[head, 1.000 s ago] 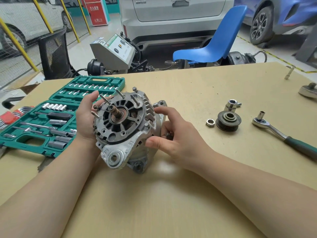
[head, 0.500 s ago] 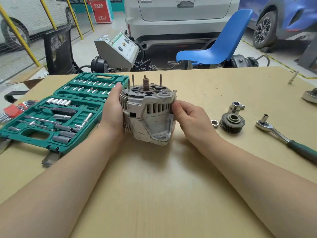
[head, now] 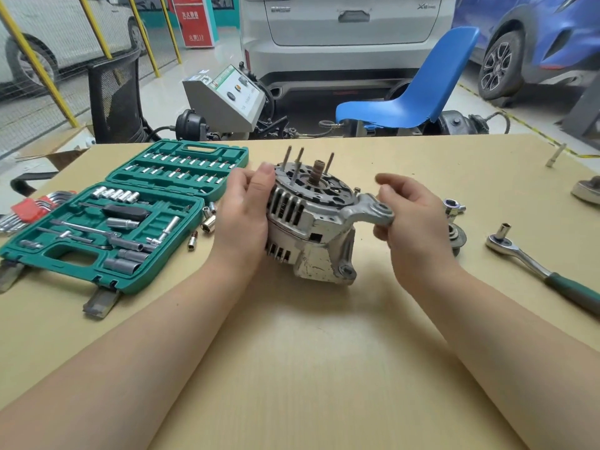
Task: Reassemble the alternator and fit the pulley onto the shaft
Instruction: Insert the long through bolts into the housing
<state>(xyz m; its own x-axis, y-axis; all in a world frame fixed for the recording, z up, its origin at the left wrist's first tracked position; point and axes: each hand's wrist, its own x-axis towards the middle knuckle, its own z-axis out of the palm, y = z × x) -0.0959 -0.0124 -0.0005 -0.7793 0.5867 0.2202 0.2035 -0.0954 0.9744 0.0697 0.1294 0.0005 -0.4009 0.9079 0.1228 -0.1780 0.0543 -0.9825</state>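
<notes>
Red-holdered hex key set [head: 22, 212] at far left edge of table [head: 308, 368]. Green socket set case [head: 123, 222], lid open, sockets, bits and extension bars seated in moulded slots; a few loose sockets [head: 207, 222] on the table just beside its right edge. Left hand [head: 242, 216] flat against the left flank of the alternator [head: 311, 222], fingers straight and pressed to the ribbed housing, thumb up near the top rim: open grip, bracing rather than curled round. Alternator at table centre, standing with shaft [head: 315, 172] pointing up, bare and without pulley; several thin through-bolts [head: 297, 164] projecting upward around the shaft; lower mounting ear toward the near right. Right hand [head: 412, 219] at the alternator's upper mounting lug [head: 373, 214], thumb and curled fingers pinching the lug, index finger raised free above it. Pulley [head: 457, 237] on the table just right of that hand, partly hidden behind it, well apart from the shaft. Loose socket [head: 453, 206] just beyond the pulley. Ratchet wrench [head: 532, 267] with green handle and fitted socket further right, lying diagonally. Small metal part [head: 556, 155] near the far right edge; another metal item [head: 587, 190], cut off by the frame, too partial to name.
</notes>
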